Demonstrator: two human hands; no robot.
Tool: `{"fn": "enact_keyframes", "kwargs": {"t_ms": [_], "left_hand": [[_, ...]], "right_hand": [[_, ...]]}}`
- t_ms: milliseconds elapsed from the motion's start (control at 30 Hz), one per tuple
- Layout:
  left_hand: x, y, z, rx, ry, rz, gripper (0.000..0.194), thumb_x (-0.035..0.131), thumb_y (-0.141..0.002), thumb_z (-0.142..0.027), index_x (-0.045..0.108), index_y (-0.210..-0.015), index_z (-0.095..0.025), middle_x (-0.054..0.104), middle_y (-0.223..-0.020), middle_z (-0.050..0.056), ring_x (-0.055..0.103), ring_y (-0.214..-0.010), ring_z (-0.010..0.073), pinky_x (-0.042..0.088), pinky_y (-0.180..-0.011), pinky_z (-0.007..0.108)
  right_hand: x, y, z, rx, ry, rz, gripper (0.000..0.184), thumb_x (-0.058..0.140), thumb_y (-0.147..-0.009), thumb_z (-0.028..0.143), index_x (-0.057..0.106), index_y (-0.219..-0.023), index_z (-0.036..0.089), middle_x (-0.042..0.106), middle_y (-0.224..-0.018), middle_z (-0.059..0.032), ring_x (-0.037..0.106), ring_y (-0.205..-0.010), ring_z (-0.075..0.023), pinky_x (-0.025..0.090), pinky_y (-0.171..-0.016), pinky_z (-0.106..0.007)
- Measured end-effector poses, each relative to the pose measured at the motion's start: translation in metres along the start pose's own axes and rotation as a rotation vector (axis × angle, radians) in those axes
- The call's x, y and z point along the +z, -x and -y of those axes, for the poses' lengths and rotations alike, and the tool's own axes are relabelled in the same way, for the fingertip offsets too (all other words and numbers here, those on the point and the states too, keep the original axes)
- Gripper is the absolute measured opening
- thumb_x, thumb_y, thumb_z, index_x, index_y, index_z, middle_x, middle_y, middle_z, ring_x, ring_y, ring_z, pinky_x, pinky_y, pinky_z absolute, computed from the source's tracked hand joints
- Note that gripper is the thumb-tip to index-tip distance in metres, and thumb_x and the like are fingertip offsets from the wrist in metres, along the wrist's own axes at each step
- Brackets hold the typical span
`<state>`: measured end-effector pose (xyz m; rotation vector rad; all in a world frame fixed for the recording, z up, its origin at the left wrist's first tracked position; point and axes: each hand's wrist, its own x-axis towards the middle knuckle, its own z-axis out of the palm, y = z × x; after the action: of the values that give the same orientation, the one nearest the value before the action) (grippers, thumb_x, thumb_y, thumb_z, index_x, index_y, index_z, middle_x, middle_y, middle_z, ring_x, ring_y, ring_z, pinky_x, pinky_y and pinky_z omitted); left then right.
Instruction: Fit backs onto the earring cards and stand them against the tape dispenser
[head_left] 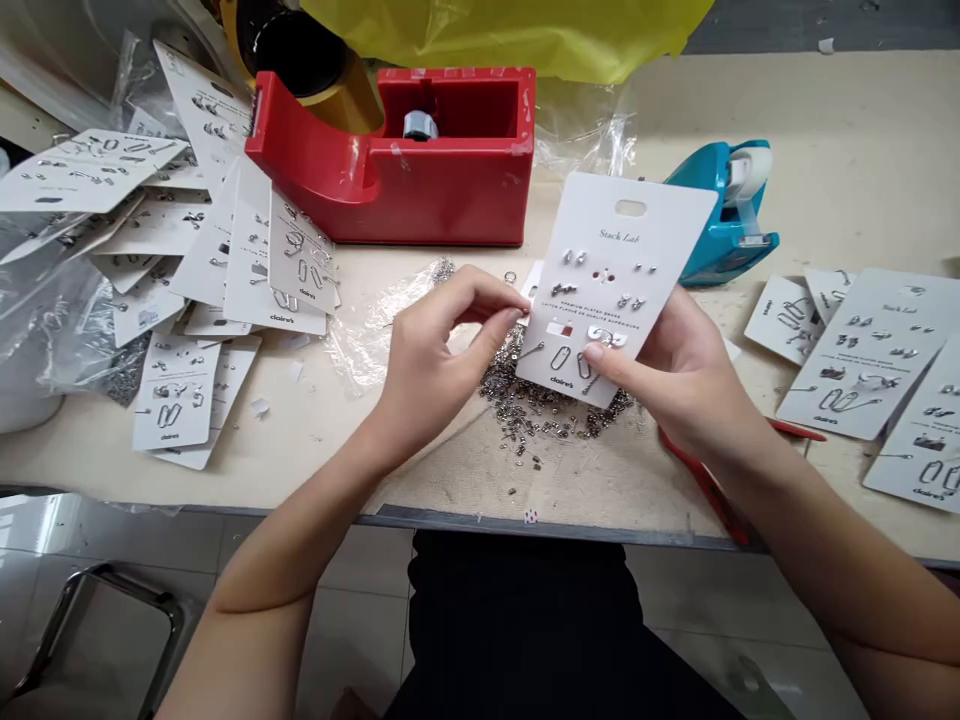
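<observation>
Left fingers (504,318) pinched together at edge of earring card (615,250); right hand (675,375) gripping card.

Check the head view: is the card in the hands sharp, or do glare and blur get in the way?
In the head view, the card is sharp, with "Stack Lab" legible; the lighting is even, with glare only as a sheen on the plastic bag; the right hand shows no motion blur; wide-angle stretch shows at the edge on the right forearm.
</observation>
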<state>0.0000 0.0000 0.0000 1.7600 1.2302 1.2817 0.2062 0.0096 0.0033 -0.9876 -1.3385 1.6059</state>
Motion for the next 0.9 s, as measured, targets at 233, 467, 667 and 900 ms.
{"fn": "enact_keyframes", "kwargs": {"t_ms": [233,467,667,900], "left_hand": [[0.008,0.006,-0.001,0.077,0.026,0.027,0.014,0.068,-0.092,-0.016,0.059,-0.098,-0.024,0.065,-0.091,-0.003,0.069,-0.081,0.0070,0.062,-0.075,0.021],[0.003,0.001,-0.003,0.169,-0.087,0.067,0.011,0.062,-0.095,-0.015,0.065,-0.097,-0.025,0.072,-0.091,0.000,0.066,-0.084,0.0118,0.059,-0.073,0.029],[0.000,0.001,-0.004,0.173,-0.083,0.087,0.012,0.064,-0.096,-0.019,0.071,-0.099,-0.028,0.075,-0.096,-0.002,0.070,-0.090,0.0136,0.059,-0.076,0.033],[0.002,0.003,-0.006,0.091,0.025,0.038,0.021,0.069,-0.092,-0.014,0.069,-0.105,-0.031,0.072,-0.099,-0.003,0.069,-0.087,0.0108,0.061,-0.076,0.028]], "right_hand": [[0.007,0.006,0.011,-0.109,0.049,-0.094,0.037,0.071,-0.087,0.012,0.060,-0.118,0.030,0.071,-0.130,0.0023,0.067,-0.125,-0.0192,0.064,-0.102,-0.039],[0.011,0.011,0.010,-0.079,0.102,-0.085,0.039,0.074,-0.086,0.022,0.060,-0.121,0.031,0.068,-0.135,0.0019,0.064,-0.130,-0.0220,0.061,-0.108,-0.043],[0.011,0.012,0.008,-0.109,0.101,-0.101,0.040,0.070,-0.087,0.014,0.060,-0.122,0.031,0.069,-0.133,0.0022,0.065,-0.128,-0.0188,0.061,-0.107,-0.037],[0.012,0.013,0.010,-0.098,0.124,-0.122,0.040,0.071,-0.086,0.017,0.058,-0.122,0.030,0.069,-0.133,0.0012,0.066,-0.126,-0.0193,0.062,-0.105,-0.039]]}}
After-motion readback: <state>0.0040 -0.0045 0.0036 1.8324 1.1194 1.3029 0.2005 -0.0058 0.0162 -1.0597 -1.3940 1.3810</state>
